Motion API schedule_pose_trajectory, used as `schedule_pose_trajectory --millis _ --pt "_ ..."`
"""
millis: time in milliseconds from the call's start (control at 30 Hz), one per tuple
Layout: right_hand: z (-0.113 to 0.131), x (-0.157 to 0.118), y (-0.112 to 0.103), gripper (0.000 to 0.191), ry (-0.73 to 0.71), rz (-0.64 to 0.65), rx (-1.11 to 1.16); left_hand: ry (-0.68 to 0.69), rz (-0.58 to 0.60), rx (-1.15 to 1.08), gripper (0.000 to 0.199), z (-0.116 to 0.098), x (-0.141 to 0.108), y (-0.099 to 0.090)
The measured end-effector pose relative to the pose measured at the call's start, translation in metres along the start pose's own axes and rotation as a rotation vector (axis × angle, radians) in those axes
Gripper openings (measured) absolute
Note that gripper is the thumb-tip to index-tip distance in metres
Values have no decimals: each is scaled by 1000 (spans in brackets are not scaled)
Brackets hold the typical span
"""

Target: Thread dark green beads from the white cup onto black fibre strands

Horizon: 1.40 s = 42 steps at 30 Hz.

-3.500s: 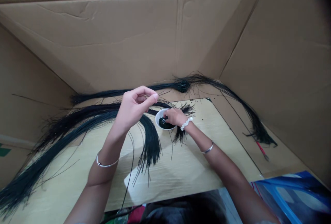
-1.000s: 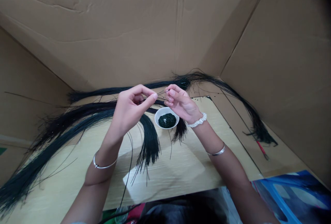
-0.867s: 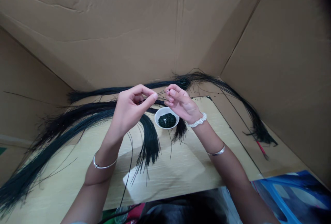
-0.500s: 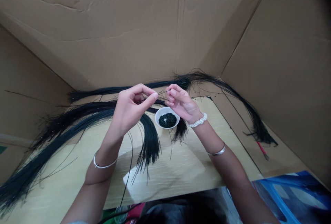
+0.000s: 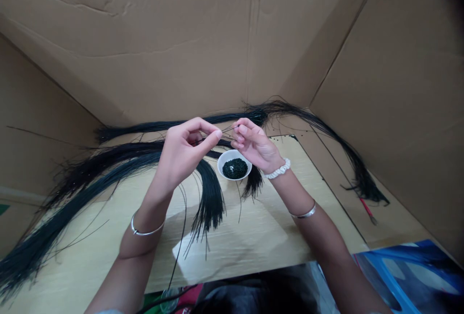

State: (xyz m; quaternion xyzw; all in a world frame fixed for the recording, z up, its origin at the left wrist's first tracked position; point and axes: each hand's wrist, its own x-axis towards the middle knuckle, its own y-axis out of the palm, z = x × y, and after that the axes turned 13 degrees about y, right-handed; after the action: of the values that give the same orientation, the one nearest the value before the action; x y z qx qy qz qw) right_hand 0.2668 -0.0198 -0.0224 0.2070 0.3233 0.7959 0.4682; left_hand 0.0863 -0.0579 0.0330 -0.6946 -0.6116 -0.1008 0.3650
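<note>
Thin dark strands (image 5: 227, 129) run between my two hands, above a small white bowl (image 5: 219, 163). My left hand (image 5: 186, 147) pinches them between thumb and forefinger. With thumb and fingertips closed, my right hand (image 5: 253, 142) grips their other end; a tiny dark spot shows at those fingertips, too small to name. Dark green beads (image 5: 235, 168) fill the bottom of the bowl. Under and behind my left hand lie a dark green strand bundle (image 5: 212, 193) and a black strand bundle (image 5: 105, 157), both partly hidden by the hand.
Along the back lies another dark bundle (image 5: 145, 126), and one more (image 5: 326, 123) trails down the right side. A red-handled brush (image 5: 369, 211) rests near its end. Cardboard walls (image 5: 163, 38) enclose the wooden board (image 5: 268, 236). A blue printed sheet (image 5: 409, 270) lies at front right.
</note>
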Motion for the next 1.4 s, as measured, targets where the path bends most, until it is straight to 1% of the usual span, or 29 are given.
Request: schedule_pose_trajectory --millis 667,767,967,1100,1200,1400 --pt "0 -1 3 29 -8 -26 -24 -5 2 6 13 0 -1 0" --pt "0 -2 2 26 -41 -44 -72 -8 3 1 12 0 0 0" --pt "4 -5 3 21 -145 -110 -263 8 -26 12 11 1 -1 0" --pt "5 -7 5 15 -197 -110 -279 2 -39 4 11 1 -1 1" --pt "3 -7 5 14 -175 -95 -240 9 -51 2 10 -1 -2 2" --pt "1 -4 5 25 -74 -81 -142 27 -48 7 11 -2 -4 3"
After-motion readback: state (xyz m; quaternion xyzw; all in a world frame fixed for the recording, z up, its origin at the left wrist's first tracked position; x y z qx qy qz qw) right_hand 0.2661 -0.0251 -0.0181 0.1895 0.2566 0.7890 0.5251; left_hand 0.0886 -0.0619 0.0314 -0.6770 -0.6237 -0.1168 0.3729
